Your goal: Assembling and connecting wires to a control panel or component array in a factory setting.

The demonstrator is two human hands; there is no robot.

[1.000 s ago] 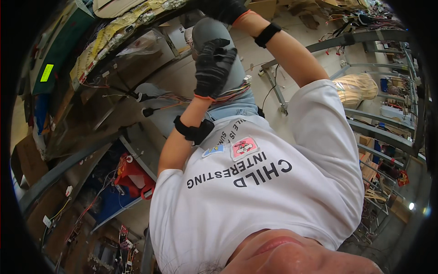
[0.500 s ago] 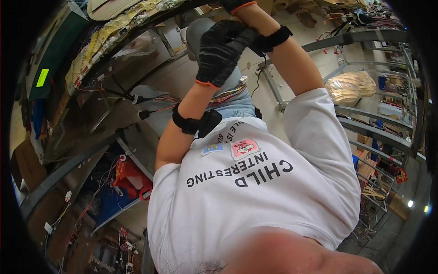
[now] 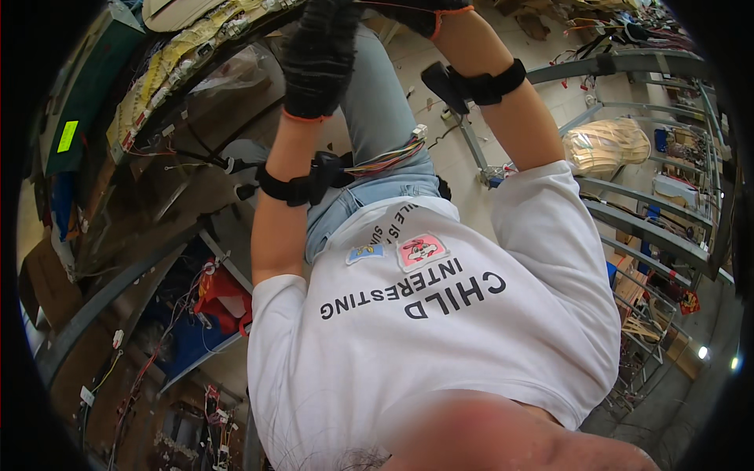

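Both my hands wear dark striped knit gloves with orange cuffs. My left hand (image 3: 318, 67) is raised at the upper edge, over my jeans, its finger ends cut off and smeared. To its right, my right hand (image 3: 412, 17) shows only its cuff side; its fingers lie beyond the upper edge. A thin reddish wire (image 3: 393, 5) stretches between the two hands; which fingers grip it is hidden. Across my lap lies a bundle of coloured wires (image 3: 385, 163), ending in a white connector (image 3: 420, 131). A black strapped device sits on each forearm.
A curved board (image 3: 169, 78) with yellow tape and wire connectors stands at the upper left. Grey metal racks (image 3: 644, 224) stand at right, near a wrapped wooden bundle (image 3: 609, 147). More wires (image 3: 628, 31) hang at upper right. A red bag (image 3: 224, 294) lies at lower left.
My left hand has moved up and left, away from my right wrist. My right forearm has shifted slightly right. A thin reddish wire now shows between the hands.
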